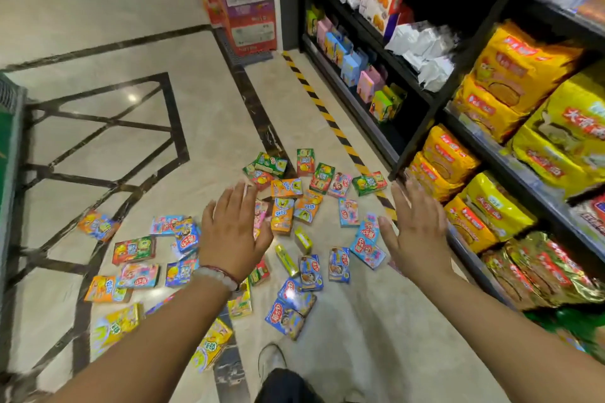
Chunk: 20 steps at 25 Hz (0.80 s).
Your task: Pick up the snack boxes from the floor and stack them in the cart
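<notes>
- I am holding my left hand (234, 232) out in front of me, palm down, fingers straight and spread a little, gripping nothing.
- I am holding my right hand (414, 232) out the same way, flat and empty, fingers straight, well apart from the left.
- I am wearing a bead bracelet (217, 275) on my left wrist.
- The snack boxes (307, 206) are lying scattered on the floor (131, 147) below my hands, many small colourful cartons at all angles, some overlapping, some apart.
- An orange box (282, 217) is lying between my two hands, among the thickest of the pile.
- A blue box (284, 317) is lying nearer to me, beside my shoe (271, 360).
- An orange and yellow box (98, 224) is sitting apart at the left edge of the scatter.
- The shelf unit (422, 98) is standing to my right, and the boxes are spreading up to its foot, where a black and yellow tape strip (327, 114) is running along the floor.
- Yellow snack bags (510, 75) are filling the shelves nearest my right hand.
- A green-edged thing (9, 147) is showing at the far left edge; I cannot tell whether it is the cart.
</notes>
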Each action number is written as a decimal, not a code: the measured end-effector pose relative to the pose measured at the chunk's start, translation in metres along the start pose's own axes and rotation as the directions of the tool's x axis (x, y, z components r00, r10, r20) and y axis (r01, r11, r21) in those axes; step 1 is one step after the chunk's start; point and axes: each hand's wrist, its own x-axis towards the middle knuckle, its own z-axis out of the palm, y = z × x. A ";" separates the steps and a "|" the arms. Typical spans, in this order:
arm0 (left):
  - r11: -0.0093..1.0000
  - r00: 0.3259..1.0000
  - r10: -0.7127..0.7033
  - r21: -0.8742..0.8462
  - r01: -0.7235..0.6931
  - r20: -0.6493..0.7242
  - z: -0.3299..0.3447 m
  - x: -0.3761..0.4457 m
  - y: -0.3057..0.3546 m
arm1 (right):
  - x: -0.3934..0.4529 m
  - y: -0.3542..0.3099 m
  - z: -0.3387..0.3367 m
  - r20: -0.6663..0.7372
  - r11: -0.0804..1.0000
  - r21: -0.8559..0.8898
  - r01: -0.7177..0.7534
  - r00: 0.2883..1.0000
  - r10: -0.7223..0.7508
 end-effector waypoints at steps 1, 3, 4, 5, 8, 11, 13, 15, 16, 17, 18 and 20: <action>1.000 1.000 -0.011 0.008 0.011 0.011 0.026 0.004 -0.005 | 0.001 0.005 0.027 0.024 1.000 0.002 -0.007 1.000 0.007; 0.999 0.998 -0.052 -0.009 0.053 0.030 0.076 0.008 -0.011 | -0.001 0.014 0.079 0.054 1.000 0.020 -0.015 0.998 0.014; 0.996 0.996 -0.076 -0.031 0.078 0.049 0.105 0.009 -0.013 | -0.004 0.018 0.109 0.062 0.999 0.035 -0.019 0.998 0.017; 0.995 0.994 -0.087 -0.050 0.091 0.063 0.136 0.009 -0.014 | -0.007 0.024 0.139 0.059 0.999 0.045 -0.018 0.998 0.015; 0.996 0.991 -0.066 -0.056 0.073 0.113 0.245 0.004 -0.018 | -0.027 0.042 0.239 0.075 0.998 0.058 -0.021 0.997 0.017; 0.994 0.984 -0.059 -0.083 0.074 0.167 0.360 -0.013 -0.031 | -0.063 0.067 0.349 0.126 0.994 0.100 -0.042 0.992 0.029; 0.994 0.982 -0.043 -0.090 0.061 0.186 0.435 -0.024 -0.043 | -0.093 0.088 0.425 0.194 0.988 0.114 -0.105 0.978 0.082; 0.993 0.967 0.037 -0.115 -0.008 0.252 0.508 -0.037 -0.049 | -0.115 0.106 0.495 0.246 0.976 0.119 -0.181 0.958 0.147; 0.987 0.945 0.090 -0.155 -0.042 0.315 0.545 -0.047 -0.050 | -0.124 0.114 0.529 0.289 0.968 0.118 -0.223 0.940 0.182; 0.979 0.915 0.137 -0.195 -0.065 0.380 0.576 -0.057 -0.049 | -0.129 0.121 0.557 0.365 0.954 0.109 -0.278 0.904 0.222; 0.974 0.892 0.165 -0.213 -0.080 0.421 0.600 -0.064 -0.048 | -0.131 0.125 0.582 0.452 0.939 0.096 -0.329 0.855 0.254; 0.973 0.843 0.119 -0.232 0.007 0.524 0.642 -0.071 -0.044 | -0.139 0.130 0.626 0.550 0.907 0.086 -0.413 0.779 0.303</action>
